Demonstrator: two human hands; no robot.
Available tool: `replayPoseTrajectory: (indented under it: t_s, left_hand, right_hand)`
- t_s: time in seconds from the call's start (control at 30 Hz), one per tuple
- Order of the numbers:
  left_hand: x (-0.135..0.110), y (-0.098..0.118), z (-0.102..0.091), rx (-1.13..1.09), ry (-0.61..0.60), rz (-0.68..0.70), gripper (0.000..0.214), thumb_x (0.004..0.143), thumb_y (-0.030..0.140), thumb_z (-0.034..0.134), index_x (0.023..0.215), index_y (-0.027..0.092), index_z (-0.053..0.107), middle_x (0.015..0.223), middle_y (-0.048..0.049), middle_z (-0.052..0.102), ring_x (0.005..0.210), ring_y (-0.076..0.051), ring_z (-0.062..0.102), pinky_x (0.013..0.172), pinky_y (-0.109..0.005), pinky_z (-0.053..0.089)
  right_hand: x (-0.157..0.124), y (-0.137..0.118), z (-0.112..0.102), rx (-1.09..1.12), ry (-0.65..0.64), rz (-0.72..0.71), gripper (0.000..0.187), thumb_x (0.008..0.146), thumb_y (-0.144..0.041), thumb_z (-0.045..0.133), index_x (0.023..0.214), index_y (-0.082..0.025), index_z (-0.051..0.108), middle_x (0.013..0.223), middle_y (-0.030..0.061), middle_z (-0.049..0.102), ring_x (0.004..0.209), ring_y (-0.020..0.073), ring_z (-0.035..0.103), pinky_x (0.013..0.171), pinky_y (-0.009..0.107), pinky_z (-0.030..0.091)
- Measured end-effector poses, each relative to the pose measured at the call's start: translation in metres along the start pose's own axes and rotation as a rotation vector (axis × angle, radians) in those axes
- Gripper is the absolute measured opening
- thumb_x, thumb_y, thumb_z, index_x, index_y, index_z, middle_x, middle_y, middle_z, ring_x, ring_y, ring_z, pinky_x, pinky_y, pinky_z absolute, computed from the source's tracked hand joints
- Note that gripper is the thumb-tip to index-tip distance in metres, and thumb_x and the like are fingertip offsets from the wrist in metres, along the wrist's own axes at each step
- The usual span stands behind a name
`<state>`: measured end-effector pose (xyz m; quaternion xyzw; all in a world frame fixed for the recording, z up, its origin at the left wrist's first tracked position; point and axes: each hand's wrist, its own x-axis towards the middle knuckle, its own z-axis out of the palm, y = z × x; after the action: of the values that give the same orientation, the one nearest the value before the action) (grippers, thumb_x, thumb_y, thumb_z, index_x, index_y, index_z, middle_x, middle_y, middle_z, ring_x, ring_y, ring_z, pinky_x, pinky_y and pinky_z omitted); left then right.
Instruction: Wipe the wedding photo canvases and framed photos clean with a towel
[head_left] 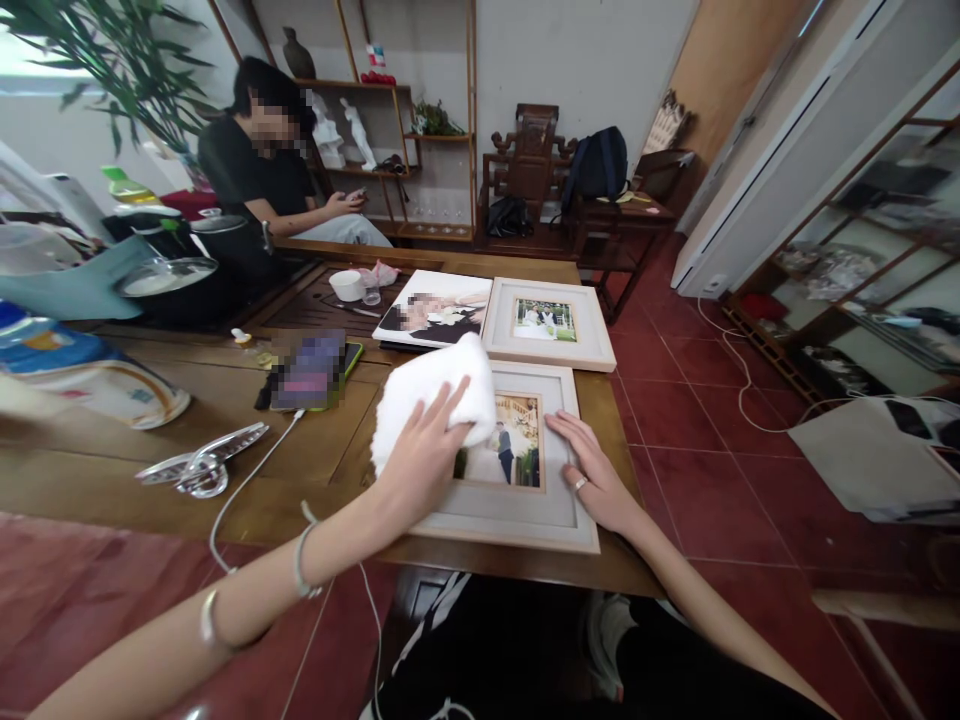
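Note:
A white folded cloth (435, 390) lies on the glass of a light wood picture frame (517, 515) at the near edge of the wooden table (225, 400). My left hand (420, 455) presses flat on the cloth, fingers stretched out over it. My right hand (592, 470) rests flat on the frame's right side, fingers spread, a ring on one finger. The frame holds a photo of a couple (510, 445).
A second framed photo (547, 322) and an unframed print (435, 308) lie farther back. A phone (311, 372) with a white cable, a metal tool (202, 465), a bowl (346, 284) and kitchenware sit on the table. Another person (270, 170) sits at the far left.

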<state>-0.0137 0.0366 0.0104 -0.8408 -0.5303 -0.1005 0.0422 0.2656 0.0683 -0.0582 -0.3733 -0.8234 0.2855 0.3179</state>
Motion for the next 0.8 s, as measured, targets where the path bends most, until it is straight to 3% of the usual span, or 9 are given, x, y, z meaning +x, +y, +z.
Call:
replayPoseTrajectory:
  t_s: [0.1,0.2,0.33,0.53,0.8]
  left_hand:
    - [0.046,0.001,0.002,-0.115,0.036,0.097,0.049,0.075,-0.008,0.04,0.114,0.01,0.064,0.16,-0.0168,0.027,0.147,-0.033,0.027,0.112,-0.056,0.037]
    - [0.09,0.011,0.01,-0.183,-0.02,0.285,0.05,0.074,-0.007,0.043,0.115,0.013,0.064,0.155,-0.0148,0.039,0.148,-0.028,0.027,0.116,-0.05,0.032]
    - [0.117,0.023,0.025,-0.166,-0.154,0.441,0.048,0.076,-0.006,0.044,0.114,0.013,0.066,0.147,-0.015,0.051,0.146,-0.023,0.032,0.116,-0.045,0.032]
    - [0.096,0.014,0.02,0.028,-0.222,0.36,0.037,0.08,-0.003,0.05,0.102,0.017,0.072,0.148,-0.0083,0.05,0.143,-0.025,0.038,0.115,-0.05,0.032]
    - [0.036,-0.04,0.007,0.197,-0.142,0.08,0.039,0.079,-0.008,0.046,0.086,0.017,0.076,0.141,-0.0099,0.057,0.135,-0.03,0.049,0.107,-0.052,0.043]
  right_hand:
    - [0.0,0.001,0.0,-0.001,0.012,-0.018,0.054,0.096,-0.028,0.042,0.149,-0.029,0.035,0.153,0.0098,0.04,0.148,0.0289,0.027,0.12,0.059,0.024]
    - [0.0,0.004,0.001,0.0,0.015,-0.035,0.053,0.096,-0.032,0.043,0.148,-0.027,0.036,0.152,0.0109,0.041,0.147,0.029,0.028,0.12,0.058,0.024]
    - [-0.002,0.009,0.002,-0.003,0.027,-0.006,0.053,0.093,-0.027,0.044,0.146,-0.025,0.039,0.152,0.0117,0.041,0.146,0.0297,0.029,0.119,0.057,0.025]
    - [-0.001,0.004,-0.001,0.014,0.004,-0.003,0.055,0.092,-0.022,0.044,0.146,-0.025,0.038,0.153,0.0123,0.04,0.147,0.0287,0.028,0.12,0.057,0.025]
    - [-0.001,0.001,0.0,0.014,0.009,0.01,0.059,0.09,-0.017,0.042,0.148,-0.028,0.037,0.154,0.01,0.04,0.148,0.0283,0.026,0.12,0.06,0.024]
